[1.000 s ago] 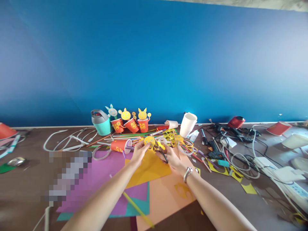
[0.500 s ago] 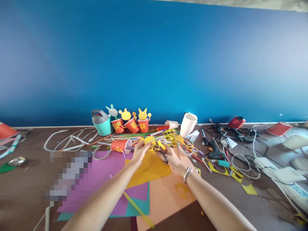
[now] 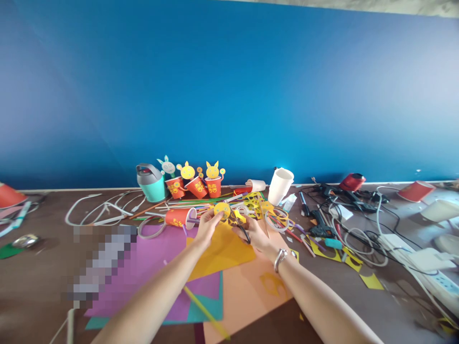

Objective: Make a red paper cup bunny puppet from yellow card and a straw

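Observation:
Between the thumb and fingers of my left hand (image 3: 208, 227) is a round yellow paper cutout (image 3: 222, 209) with a face drawn on it. My right hand (image 3: 254, 233) is closed on dark-handled scissors (image 3: 244, 233), whose blades point toward the cutout and are partly hidden by yellow paper. Both hands are over an orange-yellow paper sheet (image 3: 218, 253). To the left of my left hand, a red paper cup (image 3: 177, 218) lies on its side with a purple strip at its mouth.
Red cups with paper animal heads (image 3: 214, 186) stand by the wall beside a teal jar (image 3: 152, 186). A white cup (image 3: 280, 186) is behind my right hand. To the right lie a black glue gun (image 3: 320, 224), cables and a power strip (image 3: 419, 263). Purple paper (image 3: 158, 263) lies left.
The yellow cutout has shifted very slightly to the left with a small turn. Both hands stay in nearly the same place, and the scissors are still held.

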Available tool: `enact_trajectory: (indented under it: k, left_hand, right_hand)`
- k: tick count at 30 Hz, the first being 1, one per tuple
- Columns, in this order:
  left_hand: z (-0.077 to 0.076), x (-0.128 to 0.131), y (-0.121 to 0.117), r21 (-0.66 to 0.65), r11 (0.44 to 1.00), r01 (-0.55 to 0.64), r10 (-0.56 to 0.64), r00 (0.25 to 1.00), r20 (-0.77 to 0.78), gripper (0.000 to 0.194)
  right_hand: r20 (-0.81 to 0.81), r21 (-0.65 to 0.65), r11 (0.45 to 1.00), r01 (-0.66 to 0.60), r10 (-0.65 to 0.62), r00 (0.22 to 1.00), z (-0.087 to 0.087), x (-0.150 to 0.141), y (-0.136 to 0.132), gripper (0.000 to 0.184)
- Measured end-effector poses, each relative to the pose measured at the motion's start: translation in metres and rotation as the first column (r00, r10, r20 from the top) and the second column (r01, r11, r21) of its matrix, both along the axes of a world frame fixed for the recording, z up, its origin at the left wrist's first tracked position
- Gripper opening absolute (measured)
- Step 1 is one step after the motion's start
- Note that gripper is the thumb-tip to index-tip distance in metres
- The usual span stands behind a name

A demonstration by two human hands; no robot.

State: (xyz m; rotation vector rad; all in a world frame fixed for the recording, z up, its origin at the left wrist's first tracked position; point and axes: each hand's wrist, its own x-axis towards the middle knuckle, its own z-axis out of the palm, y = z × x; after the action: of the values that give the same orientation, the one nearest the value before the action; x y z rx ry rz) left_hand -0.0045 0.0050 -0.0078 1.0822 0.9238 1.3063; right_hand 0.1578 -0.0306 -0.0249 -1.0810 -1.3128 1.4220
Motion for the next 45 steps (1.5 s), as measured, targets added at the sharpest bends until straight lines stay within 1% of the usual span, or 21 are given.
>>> enact_trajectory:
  k: [10,20,26,32,37,42,45]
  left_hand:
    - [-0.005,-0.001,0.003,0.012,1.000,-0.002,0.002,1.000,0.001,0.029]
    - [-0.013,-0.003,0.007,0.035,0.999,-0.042,0.043,0.998,-0.049,0.030]
    - [-0.020,-0.005,0.010,0.035,0.998,-0.057,0.059,0.997,-0.053,0.029]
    - [-0.019,-0.005,0.010,0.032,0.998,-0.063,0.064,0.997,-0.045,0.029]
    - [-0.019,-0.006,0.009,0.039,0.997,-0.064,0.066,0.997,-0.049,0.030]
    - [-0.021,-0.006,0.011,0.033,0.997,-0.072,0.073,0.997,-0.028,0.026]
    - [-0.020,-0.006,0.011,-0.018,0.992,-0.124,0.123,0.992,-0.011,0.025]
  right_hand:
    - [0.038,0.021,1.000,0.015,-0.016,0.999,0.002,0.000,-0.001,0.043]
    - [0.061,0.029,0.999,-0.015,0.013,0.998,0.008,-0.001,-0.002,0.036]
    - [0.107,0.055,0.997,-0.053,0.047,0.993,0.006,0.000,-0.002,0.037]
    - [0.121,0.063,0.996,-0.057,0.049,0.991,0.006,0.000,-0.002,0.037]
    - [0.149,0.030,0.997,-0.068,0.063,0.987,0.011,0.001,-0.003,0.034]
    - [0.184,-0.009,0.996,-0.093,0.093,0.979,0.014,0.002,-0.003,0.030]
    - [0.164,-0.046,0.998,-0.046,0.053,0.985,0.013,0.001,-0.003,0.031]
